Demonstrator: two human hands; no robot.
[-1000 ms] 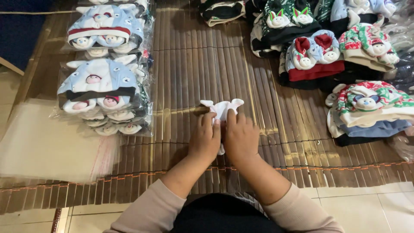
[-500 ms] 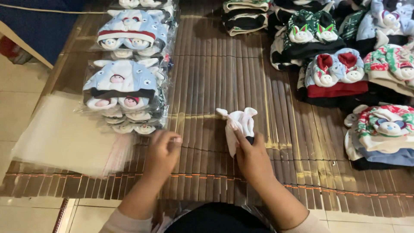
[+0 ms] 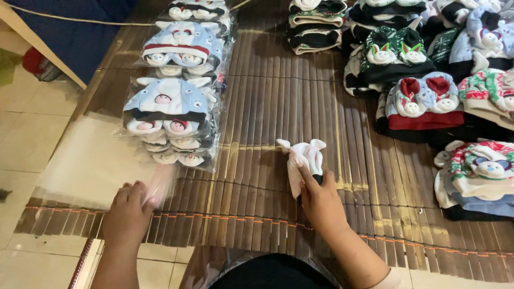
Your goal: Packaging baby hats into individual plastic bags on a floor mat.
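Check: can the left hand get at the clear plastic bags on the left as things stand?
Probably yes. The left hand already lies at the near edge of the clear plastic bags, fingers seemingly on it, nothing between. The right hand holds the folded white hat well clear.

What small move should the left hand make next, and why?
Probably peel one clear plastic bag off the stack. The left hand already rests on its near edge, while the right hand holds the folded white hat on the mat, unbagged.

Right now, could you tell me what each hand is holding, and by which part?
The right hand pins the folded white cloth piece at its lower end. The left hand touches the corner of a clear plastic bag; a grip cannot be told.
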